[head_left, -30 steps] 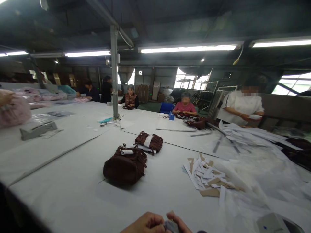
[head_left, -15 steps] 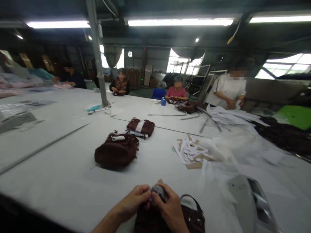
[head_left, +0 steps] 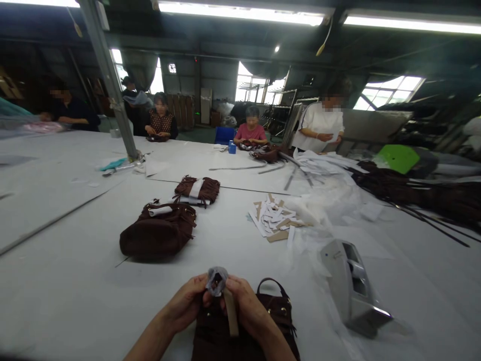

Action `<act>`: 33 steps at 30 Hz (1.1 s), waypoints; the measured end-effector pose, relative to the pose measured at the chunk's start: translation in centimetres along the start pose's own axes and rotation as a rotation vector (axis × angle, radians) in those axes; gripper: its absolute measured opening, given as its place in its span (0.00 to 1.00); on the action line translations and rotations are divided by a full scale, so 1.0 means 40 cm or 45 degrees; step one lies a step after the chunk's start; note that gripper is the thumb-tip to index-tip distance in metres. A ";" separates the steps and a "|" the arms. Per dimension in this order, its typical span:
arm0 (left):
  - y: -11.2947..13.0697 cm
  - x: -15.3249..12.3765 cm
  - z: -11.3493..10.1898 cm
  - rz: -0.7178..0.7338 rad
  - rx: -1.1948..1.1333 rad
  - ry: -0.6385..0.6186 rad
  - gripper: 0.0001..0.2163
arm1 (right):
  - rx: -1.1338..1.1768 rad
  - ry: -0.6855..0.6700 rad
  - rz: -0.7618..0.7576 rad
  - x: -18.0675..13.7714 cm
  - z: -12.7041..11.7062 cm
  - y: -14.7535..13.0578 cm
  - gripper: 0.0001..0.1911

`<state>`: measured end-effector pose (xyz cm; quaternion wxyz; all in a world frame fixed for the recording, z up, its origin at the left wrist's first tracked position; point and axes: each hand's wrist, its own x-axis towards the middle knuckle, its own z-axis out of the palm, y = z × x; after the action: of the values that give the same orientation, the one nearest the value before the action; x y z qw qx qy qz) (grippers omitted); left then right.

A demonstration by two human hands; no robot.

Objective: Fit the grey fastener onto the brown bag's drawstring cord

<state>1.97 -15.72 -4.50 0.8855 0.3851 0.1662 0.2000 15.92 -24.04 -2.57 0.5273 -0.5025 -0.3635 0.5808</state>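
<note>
Above a dark brown bag (head_left: 210, 337), my left hand (head_left: 188, 301) pinches the left side of a crinkled grey wrapping (head_left: 217, 280). Its middle shows a dark brown hollow or core; I cannot tell which. My right hand (head_left: 246, 303) closes on the wrapping's right side. A tan strip (head_left: 231, 313) hangs down beside the right fingers. The bag lies under both hands on the white table, with its looped handle (head_left: 271, 281) and metal eyelets showing at the right. My forearms and hands hide part of it.
A brown bag (head_left: 158, 233) and a fringed brown bag (head_left: 197, 190) with a white band lie ahead. Paper and card strips (head_left: 272, 218) are heaped at centre right. A grey tape dispenser (head_left: 351, 288) stands right. Several people work at the table's far side.
The grey wrapping has turned so its dark middle faces me, and the tan strip now hangs downward. My view has swung right, showing more of the tape dispenser.
</note>
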 end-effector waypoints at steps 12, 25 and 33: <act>-0.009 0.009 0.017 -0.047 0.018 0.009 0.15 | 0.243 0.082 -0.100 0.018 -0.001 0.062 0.20; -0.014 0.013 -0.006 -0.047 -0.098 0.108 0.11 | -0.132 0.440 -0.146 -0.030 -0.011 0.034 0.26; -0.030 0.009 -0.030 -0.033 -0.111 0.217 0.13 | -0.787 0.519 -0.337 -0.098 0.020 -0.004 0.14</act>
<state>2.00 -15.57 -6.22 0.8867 0.3255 0.2369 0.2275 14.97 -27.74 -1.45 0.4830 -0.6912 -0.4709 0.2593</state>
